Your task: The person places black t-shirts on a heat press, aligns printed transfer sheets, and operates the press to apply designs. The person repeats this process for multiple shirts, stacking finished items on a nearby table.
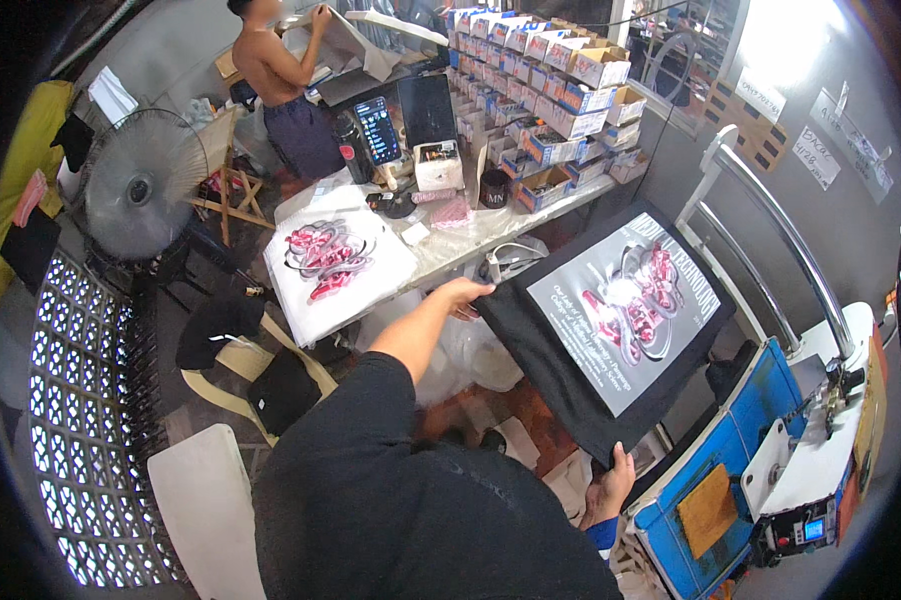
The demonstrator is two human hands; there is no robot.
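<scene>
A black rectangular piece of fabric (526,345) is stretched out in front of me on the right, bearing a shiny grey printed panel (581,300) with pink, white and black artwork and white lettering. My left hand (462,297) grips its near left corner, fingers curled around the edge. At the lower corner my right hand (611,483) pinches the fabric, with part of the fingers hidden beneath it. Close by on the right stands a heat press (811,400) with a blue padded bed (671,520), a tan pad (709,512) and chrome bars.
A long table (451,250) holds a white printed sheet (321,255), a phone (378,130), a black mug (494,188) and stacked small boxes (571,90). A fan (143,170) and a chair (256,370) stand left. Another person (271,75) handles a grey sheet at the back.
</scene>
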